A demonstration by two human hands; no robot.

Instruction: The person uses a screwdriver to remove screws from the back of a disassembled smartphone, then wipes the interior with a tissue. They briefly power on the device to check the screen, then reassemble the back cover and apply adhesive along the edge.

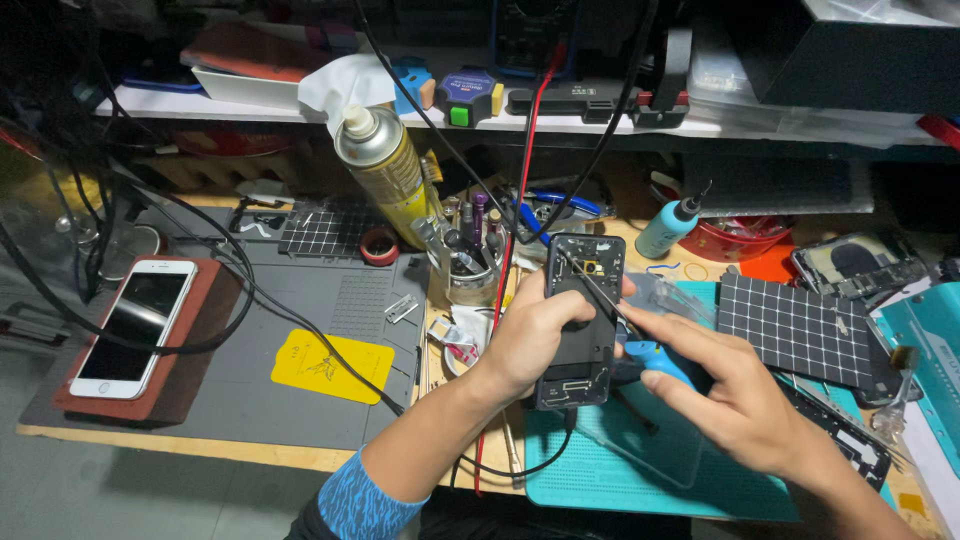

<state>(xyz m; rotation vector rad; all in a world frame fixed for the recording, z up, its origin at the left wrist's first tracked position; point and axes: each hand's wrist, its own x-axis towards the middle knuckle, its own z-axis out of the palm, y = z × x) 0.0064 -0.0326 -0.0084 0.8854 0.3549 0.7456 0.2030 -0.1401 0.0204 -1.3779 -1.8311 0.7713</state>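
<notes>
a: head view, looking down. the left hand [535,335] wraps around an opened black phone [578,318], fingers closed on its left edge, holding it upright above the counter [250,452].

b: and the other one?

a: the right hand [728,392] pinches a blue-handled screwdriver [640,352], fingers curled shut on the handle, its thin shaft slanting up across the phone's inner side toward the top.

b: where does the phone sit among the rest?

a: over the near edge of a teal mat [620,470], just right of a cup of tools [465,262]. a red cable [520,190] and black cables drop from the shelf [300,112] and pass just behind and beside the phone's left side.

b: anything crowding the hands?

a: the tool cup and a spray can [385,172] stand close on the left. a black gridded pad [795,328] lies right behind the right hand, with a small blue bottle [668,226] farther back.

b: further left?

a: a grey work mat [330,300] with a yellow card [332,366] on it, and a white phone [135,328] resting on a brown block, a black cable looping across its screen. those lie well apart from both hands.
</notes>
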